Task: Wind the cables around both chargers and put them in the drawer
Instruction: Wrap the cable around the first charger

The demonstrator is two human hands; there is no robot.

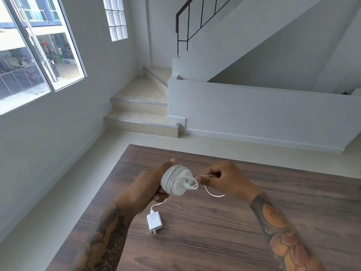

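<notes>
My left hand (148,187) grips a white charger (176,179) held above the table, with its white cable wound around it in several turns. My right hand (220,178) pinches the loose end of that cable (212,193), which curves down in a short loop between the hands. A second white charger (154,222) lies flat on the dark wooden table (214,231) below my left hand, prongs toward me, its cable (157,204) running up behind my left hand. No drawer is in view.
The table's far edge and left edge drop to a pale tiled floor (58,192). Beyond are tiled steps (140,114), a white low wall (254,114) and a staircase with a black railing. Windows line the left wall.
</notes>
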